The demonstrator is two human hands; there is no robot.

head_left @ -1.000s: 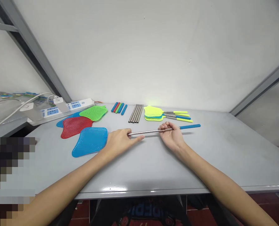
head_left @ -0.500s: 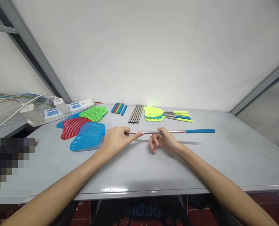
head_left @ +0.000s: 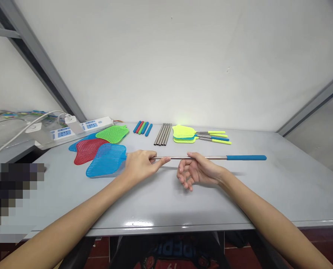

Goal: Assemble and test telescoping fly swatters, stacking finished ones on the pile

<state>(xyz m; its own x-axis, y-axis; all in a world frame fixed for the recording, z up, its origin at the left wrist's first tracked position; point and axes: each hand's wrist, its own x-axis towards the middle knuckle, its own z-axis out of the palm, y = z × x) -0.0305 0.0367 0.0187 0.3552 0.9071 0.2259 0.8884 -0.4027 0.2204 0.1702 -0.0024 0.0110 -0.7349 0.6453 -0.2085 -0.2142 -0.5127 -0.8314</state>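
Note:
My left hand (head_left: 140, 164) is closed around a blue fly swatter (head_left: 108, 160) just right of its perforated head. From there the thin metal rod (head_left: 177, 158) runs right to a blue handle (head_left: 246, 157), and the whole swatter lies level above the table. My right hand (head_left: 198, 170) pinches the rod near its middle, thumb on top. Its other fingers curl loosely below, palm partly up. Beyond my left hand lie loose swatter heads: a red one (head_left: 89, 151), a green one (head_left: 113, 133) and a blue one (head_left: 78, 144) partly hidden under others.
Along the back of the grey table (head_left: 161, 205) lie several coloured handle sleeves (head_left: 140, 127), several metal tubes (head_left: 163, 134) and a stack of swatters with yellow and blue parts (head_left: 185, 131). A white power strip (head_left: 97, 123) with plugged-in chargers stands at the back left.
The blue handle's end reaches farther right than before. My right hand's lower fingers have spread a little, while its thumb stays on the rod. My left hand keeps its grip.

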